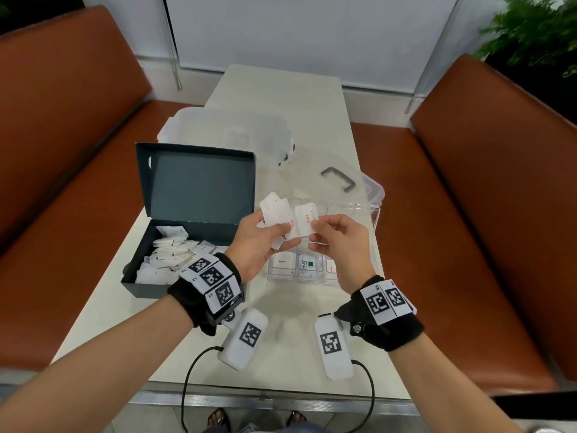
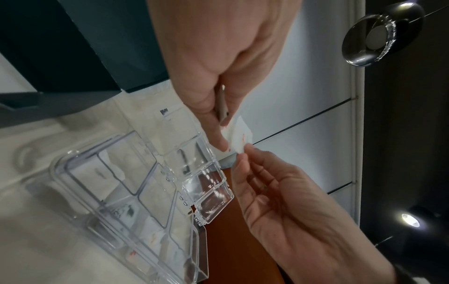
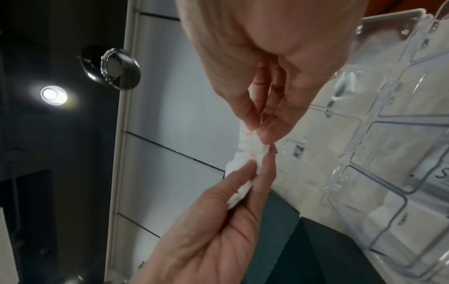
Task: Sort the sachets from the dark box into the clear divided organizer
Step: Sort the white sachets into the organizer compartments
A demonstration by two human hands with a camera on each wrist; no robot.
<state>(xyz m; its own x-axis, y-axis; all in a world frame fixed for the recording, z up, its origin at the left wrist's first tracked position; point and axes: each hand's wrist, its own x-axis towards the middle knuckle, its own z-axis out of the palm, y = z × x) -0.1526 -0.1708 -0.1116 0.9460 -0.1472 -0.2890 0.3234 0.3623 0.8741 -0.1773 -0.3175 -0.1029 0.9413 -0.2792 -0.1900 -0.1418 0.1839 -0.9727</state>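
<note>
We hold both hands above the clear divided organizer point(image 1: 373, 214), which sits on the table point(image 1: 274, 89) right of the open dark box point(image 1: 193, 189). Our left hand point(image 1: 259, 242) grips a fan of white sachets point(image 1: 276, 210); our right hand point(image 1: 340, 242) pinches one red-printed sachet point(image 1: 304, 221) at its edge. More sachets lie in the box and in the organizer's near compartments

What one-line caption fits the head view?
Left hand holds a fan of sachets while right hand pinches one above the clear organizer.
</note>
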